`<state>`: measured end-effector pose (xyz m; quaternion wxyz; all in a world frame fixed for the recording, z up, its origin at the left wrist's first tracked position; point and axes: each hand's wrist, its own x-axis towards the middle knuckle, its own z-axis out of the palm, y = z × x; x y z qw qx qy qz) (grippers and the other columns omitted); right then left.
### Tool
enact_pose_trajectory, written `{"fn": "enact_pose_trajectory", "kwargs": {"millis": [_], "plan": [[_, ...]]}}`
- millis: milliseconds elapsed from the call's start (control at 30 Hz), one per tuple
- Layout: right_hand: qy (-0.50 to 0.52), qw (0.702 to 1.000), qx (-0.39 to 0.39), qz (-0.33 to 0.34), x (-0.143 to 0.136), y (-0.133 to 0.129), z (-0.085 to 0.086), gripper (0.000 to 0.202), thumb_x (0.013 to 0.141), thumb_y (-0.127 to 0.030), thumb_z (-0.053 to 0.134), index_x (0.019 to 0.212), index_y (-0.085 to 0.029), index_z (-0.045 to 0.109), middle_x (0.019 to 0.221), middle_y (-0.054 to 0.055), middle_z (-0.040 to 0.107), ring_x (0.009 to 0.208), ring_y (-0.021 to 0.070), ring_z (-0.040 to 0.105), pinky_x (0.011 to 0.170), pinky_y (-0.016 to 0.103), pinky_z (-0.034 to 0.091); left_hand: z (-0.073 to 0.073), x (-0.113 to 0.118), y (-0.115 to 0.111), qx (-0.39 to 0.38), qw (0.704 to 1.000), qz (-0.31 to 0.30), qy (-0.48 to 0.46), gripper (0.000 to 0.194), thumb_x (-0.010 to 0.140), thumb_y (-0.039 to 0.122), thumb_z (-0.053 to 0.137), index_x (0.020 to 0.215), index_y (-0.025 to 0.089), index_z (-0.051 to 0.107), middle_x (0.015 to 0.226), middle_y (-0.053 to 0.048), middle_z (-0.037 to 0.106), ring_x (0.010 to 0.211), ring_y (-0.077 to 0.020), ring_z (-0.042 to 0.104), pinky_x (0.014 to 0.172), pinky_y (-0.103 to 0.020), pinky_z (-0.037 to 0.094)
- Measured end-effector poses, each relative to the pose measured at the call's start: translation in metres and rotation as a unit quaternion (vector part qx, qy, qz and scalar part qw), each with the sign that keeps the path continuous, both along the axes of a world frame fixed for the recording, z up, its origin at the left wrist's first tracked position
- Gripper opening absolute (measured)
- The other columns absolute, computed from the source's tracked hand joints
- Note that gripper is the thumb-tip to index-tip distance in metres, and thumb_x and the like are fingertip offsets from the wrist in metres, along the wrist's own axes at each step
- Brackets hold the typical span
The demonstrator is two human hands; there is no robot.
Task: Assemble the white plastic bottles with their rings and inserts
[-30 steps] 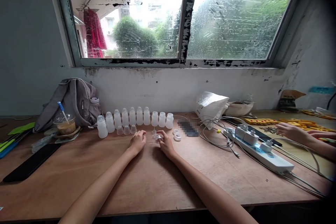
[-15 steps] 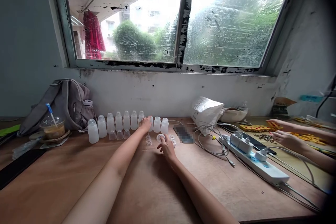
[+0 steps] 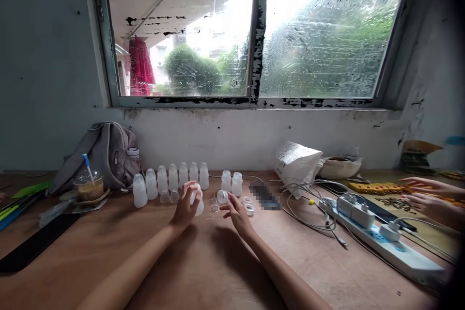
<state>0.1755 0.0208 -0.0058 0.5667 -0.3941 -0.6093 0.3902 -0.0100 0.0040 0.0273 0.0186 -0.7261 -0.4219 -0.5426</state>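
Observation:
My left hand is wrapped round a frosted baby bottle just above or on the table; its fingers hide much of it. Pinched in my right hand is a white ring collar, tilted so its opening shows. Small clear parts, perhaps nipples, lie between the hands. White rings rest right of my right hand. Behind stand two open-topped bottles. A row of capped bottles stretches to the left, with clear domed caps in front.
A grey backpack and a cup with a straw are at the left. On the right are a blurred phone-like dark slab, tangled cables, a power strip and a white bag. Another person's hands work at far right.
My left hand has drawn a bottle out of the row towards me. My right hand has lifted a white ring off the table. The view has shifted slightly.

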Motion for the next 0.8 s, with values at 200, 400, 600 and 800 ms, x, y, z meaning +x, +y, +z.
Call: {"fn": "enact_pose_trajectory", "kwargs": {"millis": [200, 400, 600, 800], "plan": [[-0.045, 0.999, 0.028, -0.003, -0.005, -0.005, -0.006, 0.045, 0.074, -0.049, 0.047, 0.104, -0.016, 0.049, 0.078, 0.006, 0.059, 0.054, 0.0141, 0.059, 0.037, 0.021, 0.044, -0.025, -0.025, -0.020, -0.025, 1.000, -0.010, 0.003, 0.017, 0.086, 0.028, 0.033, 0.096, 0.022, 0.045, 0.109, -0.006, 0.044, 0.106, -0.0172, 0.045, 0.090, -0.033, 0.037], [-0.086, 0.996, 0.028, -0.007, -0.011, -0.013, -0.007, 0.042, 0.074, -0.049, 0.048, 0.100, -0.016, 0.054, 0.079, 0.006, 0.061, 0.051, 0.0122, 0.057, 0.035, 0.020, 0.042, -0.037, -0.024, -0.008, -0.153, 0.986, -0.054, 0.043, 0.063, 0.074, 0.046, 0.052, 0.125, 0.022, 0.024, 0.116, -0.008, 0.049, 0.104, -0.0213, 0.050, 0.084, -0.033, 0.042], [-0.059, 0.998, 0.025, 0.012, -0.012, -0.015, -0.004, 0.040, 0.075, -0.048, 0.047, 0.098, -0.016, 0.054, 0.079, 0.005, 0.060, 0.051, 0.0114, 0.056, 0.038, 0.021, 0.043, -0.047, -0.030, -0.003, -0.173, 0.972, -0.010, 0.160, 0.056, 0.070, 0.052, 0.053, 0.117, 0.025, 0.041, 0.102, -0.005, 0.054, 0.089, -0.0199, 0.055, 0.074, -0.029, 0.046], [-0.049, 0.998, 0.011, 0.036, -0.010, -0.014, -0.004, 0.041, 0.077, -0.045, 0.045, 0.103, -0.015, 0.053, 0.080, 0.006, 0.060, 0.051, 0.0111, 0.057, 0.041, 0.021, 0.044, -0.042, -0.038, -0.003, -0.108, 0.962, 0.049, 0.246, 0.057, 0.065, 0.051, 0.060, 0.115, 0.028, 0.046, 0.092, -0.002, 0.053, 0.087, -0.0193, 0.053, 0.073, -0.028, 0.045]]}}
